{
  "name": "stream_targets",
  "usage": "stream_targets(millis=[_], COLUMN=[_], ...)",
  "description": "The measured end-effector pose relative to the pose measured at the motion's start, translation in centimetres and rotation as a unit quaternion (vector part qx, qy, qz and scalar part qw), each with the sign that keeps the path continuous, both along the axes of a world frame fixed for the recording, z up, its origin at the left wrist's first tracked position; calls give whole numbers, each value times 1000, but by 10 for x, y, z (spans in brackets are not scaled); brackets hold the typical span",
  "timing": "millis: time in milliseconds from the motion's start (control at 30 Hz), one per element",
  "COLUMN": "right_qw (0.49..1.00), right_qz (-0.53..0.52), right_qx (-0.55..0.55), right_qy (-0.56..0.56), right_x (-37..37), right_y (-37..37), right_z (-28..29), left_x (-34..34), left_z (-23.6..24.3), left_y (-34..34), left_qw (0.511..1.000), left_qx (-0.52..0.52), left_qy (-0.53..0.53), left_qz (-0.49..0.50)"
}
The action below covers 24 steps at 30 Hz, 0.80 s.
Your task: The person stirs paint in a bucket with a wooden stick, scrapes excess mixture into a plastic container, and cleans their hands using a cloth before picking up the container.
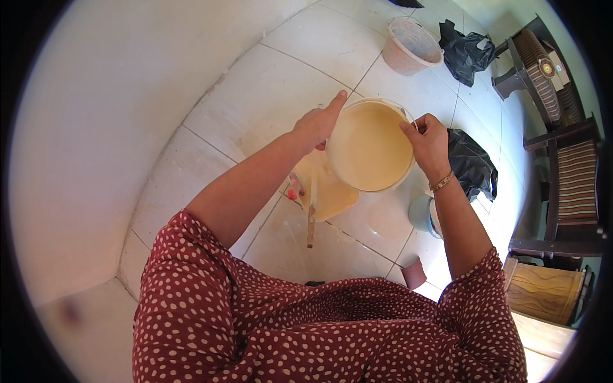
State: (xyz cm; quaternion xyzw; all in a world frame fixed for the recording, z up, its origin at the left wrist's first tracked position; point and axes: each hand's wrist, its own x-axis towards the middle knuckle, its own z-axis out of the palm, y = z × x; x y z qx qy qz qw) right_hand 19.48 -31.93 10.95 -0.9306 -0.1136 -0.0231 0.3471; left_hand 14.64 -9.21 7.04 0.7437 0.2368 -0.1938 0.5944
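Holding a round white plastic bucket [333, 156], filled with smooth cream-yellow liquid [372, 145], at mid-view against white square floor tiles [300, 83]. Pinching its rim at 3 o'clock with right hand [430, 142], thumb over the inside edge, grip clamped on the bucket. Laying left hand [317, 126] along its side at 10 o'clock, thumb stretched upward; unable to tell whether that grip is clamped, with fingers largely hidden.

Taking clock from the white bucket. Noted between 6 and 8: a flat cream-yellow patch [341, 199] on the floor, with a slim wooden stick [311, 214] reaching past its edge. At 1: a dingy pinkish plastic bucket [412, 48]. Just beyond, between 1 and 2: a crumpled black plastic bag [463, 54]. Near 3, behind right wrist: another black plastic bag [474, 165]. At 5: a light-blue round container [421, 214], partly covered by right forearm; farther out, a reddish-brown curved piece [414, 273].
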Motion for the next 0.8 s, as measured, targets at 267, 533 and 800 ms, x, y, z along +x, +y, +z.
stream_targets(millis=[267,533,800], right_qw=[999,995,995], right_qz=[-34,-77,-81], right_qx=[-23,-68,-62], right_qy=[15,8,-2], right_x=[13,11,14], right_y=[-12,-13,-25], right_z=[-9,-13,-22], left_x=[3,9,13], left_z=[-3,-3,0], left_y=[-12,-16,-24], left_qw=[999,997,996], left_qx=[7,-6,-23], left_qy=[12,24,17], left_qz=[53,67,78])
